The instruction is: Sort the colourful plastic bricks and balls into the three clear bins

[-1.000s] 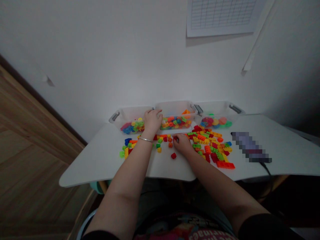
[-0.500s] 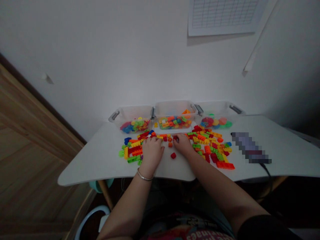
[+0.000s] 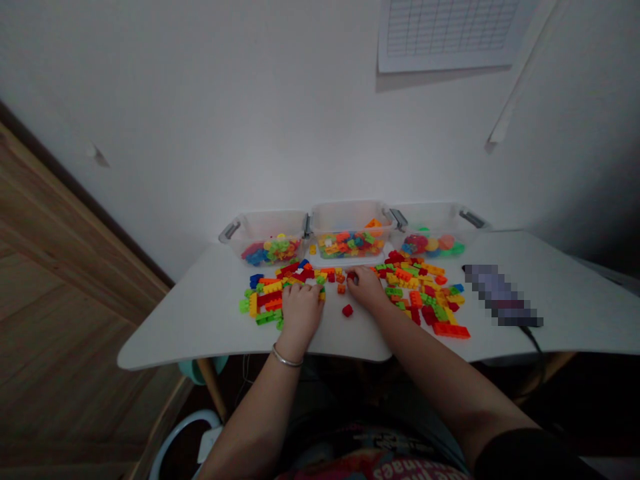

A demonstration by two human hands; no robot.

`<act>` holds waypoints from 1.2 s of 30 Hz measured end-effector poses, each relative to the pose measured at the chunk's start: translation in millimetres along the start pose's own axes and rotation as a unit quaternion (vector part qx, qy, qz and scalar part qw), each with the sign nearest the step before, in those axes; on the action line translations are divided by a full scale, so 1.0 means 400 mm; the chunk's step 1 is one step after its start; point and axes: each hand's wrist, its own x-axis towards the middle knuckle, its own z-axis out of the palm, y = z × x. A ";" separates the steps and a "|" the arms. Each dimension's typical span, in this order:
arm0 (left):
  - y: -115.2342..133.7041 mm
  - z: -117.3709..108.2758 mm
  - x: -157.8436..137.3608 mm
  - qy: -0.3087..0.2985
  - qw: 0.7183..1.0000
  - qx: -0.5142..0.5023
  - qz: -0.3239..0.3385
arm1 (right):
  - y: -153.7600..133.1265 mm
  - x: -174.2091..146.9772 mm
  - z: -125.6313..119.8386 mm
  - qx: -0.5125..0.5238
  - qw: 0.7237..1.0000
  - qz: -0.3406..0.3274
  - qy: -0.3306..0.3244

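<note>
My left hand (image 3: pixel 302 310), with a bangle at its wrist, is closed at the left pile of toy building bricks (image 3: pixel 273 288). Between its thumb and fingers shows a small yellow and green toy brick (image 3: pixel 321 293); the fingers partly hide it. Across a narrow gap, my right hand (image 3: pixel 367 288) pinches a dark red brick (image 3: pixel 351 276) just above the table. Small orange bricks (image 3: pixel 341 289) stand between the hands, and a single red brick (image 3: pixel 347 311) lies nearer to me. More mixed bricks (image 3: pixel 415 287) spread out to the right of my right hand.
Along the wall stand three clear plastic bins: the left bin (image 3: pixel 270 223), the middle bin (image 3: pixel 350 212) and the right bin (image 3: pixel 430 215), each with colourful pieces inside. A blurred-out phone-like device (image 3: pixel 500 297) with a cable lies right on the white table (image 3: pixel 195 320).
My left hand has drawn slightly back and left, its thumb closing toward the fingers, where a yellow and green brick now shows. My right hand stays almost in place with the red brick.
</note>
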 end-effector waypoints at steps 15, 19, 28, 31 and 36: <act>0.021 0.031 -0.001 0.003 0.999 -0.026 0.035 | 0.012 0.002 0.011 -0.001 1.000 -0.006 0.009; 0.019 0.029 0.000 0.004 0.999 -0.031 0.039 | 0.013 0.001 0.011 0.008 1.000 -0.006 0.007; 0.010 0.004 0.018 -0.019 0.997 -0.077 -0.006 | 0.013 0.001 0.009 0.012 1.000 -0.007 0.008; -0.009 -0.001 0.045 0.026 0.983 -0.179 -0.024 | 0.008 0.001 0.006 0.005 1.000 -0.002 0.002; -0.033 -0.027 0.118 0.138 0.913 -0.380 -0.053 | 0.005 0.003 0.001 0.000 1.000 0.005 -0.004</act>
